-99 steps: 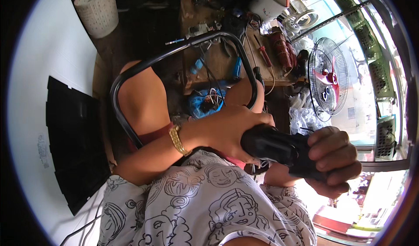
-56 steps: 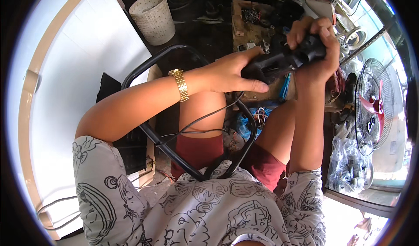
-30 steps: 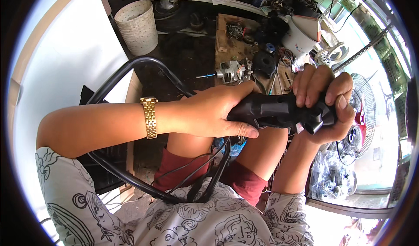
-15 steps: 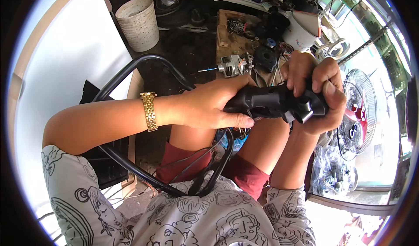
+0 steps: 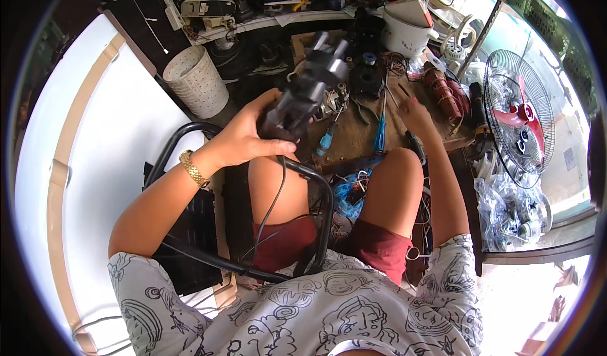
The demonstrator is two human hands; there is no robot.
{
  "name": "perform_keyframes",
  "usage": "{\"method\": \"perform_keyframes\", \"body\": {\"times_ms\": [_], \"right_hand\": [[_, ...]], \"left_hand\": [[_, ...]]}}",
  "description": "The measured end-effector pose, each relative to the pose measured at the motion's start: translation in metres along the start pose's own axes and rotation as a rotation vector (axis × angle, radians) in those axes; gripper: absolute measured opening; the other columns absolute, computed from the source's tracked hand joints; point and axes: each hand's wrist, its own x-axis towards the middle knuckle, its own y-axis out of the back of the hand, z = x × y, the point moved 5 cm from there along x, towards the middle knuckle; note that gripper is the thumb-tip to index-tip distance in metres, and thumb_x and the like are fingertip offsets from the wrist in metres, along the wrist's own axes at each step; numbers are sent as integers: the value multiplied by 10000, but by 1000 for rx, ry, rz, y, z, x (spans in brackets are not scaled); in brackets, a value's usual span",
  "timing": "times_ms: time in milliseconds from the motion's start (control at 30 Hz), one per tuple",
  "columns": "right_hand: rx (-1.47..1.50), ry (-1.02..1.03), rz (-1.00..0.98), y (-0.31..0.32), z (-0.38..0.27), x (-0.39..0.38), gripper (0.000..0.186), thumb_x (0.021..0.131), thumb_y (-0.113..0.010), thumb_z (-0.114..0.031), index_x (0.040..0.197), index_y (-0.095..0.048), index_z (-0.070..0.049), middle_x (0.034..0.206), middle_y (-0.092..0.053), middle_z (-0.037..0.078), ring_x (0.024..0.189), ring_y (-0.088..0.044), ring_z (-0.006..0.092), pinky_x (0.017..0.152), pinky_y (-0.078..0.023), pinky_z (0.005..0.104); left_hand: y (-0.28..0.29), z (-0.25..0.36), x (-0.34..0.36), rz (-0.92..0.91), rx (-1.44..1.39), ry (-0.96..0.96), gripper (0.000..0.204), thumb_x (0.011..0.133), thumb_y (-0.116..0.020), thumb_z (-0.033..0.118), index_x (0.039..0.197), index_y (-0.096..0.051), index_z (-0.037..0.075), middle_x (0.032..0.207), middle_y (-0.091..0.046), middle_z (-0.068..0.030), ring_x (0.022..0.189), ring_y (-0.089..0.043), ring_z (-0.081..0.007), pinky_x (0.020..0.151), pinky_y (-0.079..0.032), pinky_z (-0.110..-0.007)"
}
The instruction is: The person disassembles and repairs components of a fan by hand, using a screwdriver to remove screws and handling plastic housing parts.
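Over the cluttered table [image 5: 354,142], left hand [image 5: 243,138] fingers clamp the black tool [image 5: 302,97], its long axis running up-right from them, while the right hand [image 5: 414,112], fingers loosely curled and empty, reaches beyond the blue screwdriver [image 5: 380,128].

The left hand [image 5: 243,138] wraps the black tool [image 5: 302,97], so its grip is covered, and its far end is blurred. The cord [image 5: 269,210] drops behind the chair frame [image 5: 319,220] and is lost. The right hand [image 5: 414,112] lies among bench clutter; its fingertips can't be made out. The fan [image 5: 521,119] bends into the rim.
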Motion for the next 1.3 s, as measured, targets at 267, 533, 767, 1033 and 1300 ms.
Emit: {"method": "perform_keyframes", "body": {"times_ms": [267,533,767,1033,1300], "right_hand": [[-290,-233,-161,-54,58,-41,348,818,-631,-339,1050,-571,-86,1017,-655,184,986,-634,356,782,-513,479],[9,175,184,40,13,-86,350,872,-600,-166,1194,-517,-54,816,-625,145,811,-648,310,725,-509,386],[1116,-142,-393,136,-72,-211,574,833,-623,-214,1335,-445,0,826,-545,63,629,-573,128,480,-458,265],[242,298,-296,216,-174,-245,446,730,-600,-42,1175,-609,-12,912,-576,162,699,-585,289,607,-466,371],[172,311,-291,203,-211,-245,527,697,-545,61,1219,-573,-4,891,-539,176,638,-555,347,557,-449,418]], "left_hand": [[0,16,-3,109,186,60,791,722,-831,216,1340,-403,-29,1222,-522,-87,1148,-458,-141,1020,-353,-292],[-19,7,-10,153,148,30,760,717,-843,157,1324,-417,-9,1177,-547,-36,1098,-495,-109,998,-388,-285],[-8,7,-33,383,-103,271,552,767,-803,154,1202,-499,4,1041,-570,-12,962,-527,-73,878,-447,-256],[-20,13,-27,407,-68,202,540,769,-797,121,1196,-494,-12,1058,-575,-15,987,-522,-77,893,-447,-267],[-24,12,-26,376,-112,108,705,760,-823,271,1256,-424,-32,1061,-583,-44,995,-532,-114,902,-445,-266]]}}
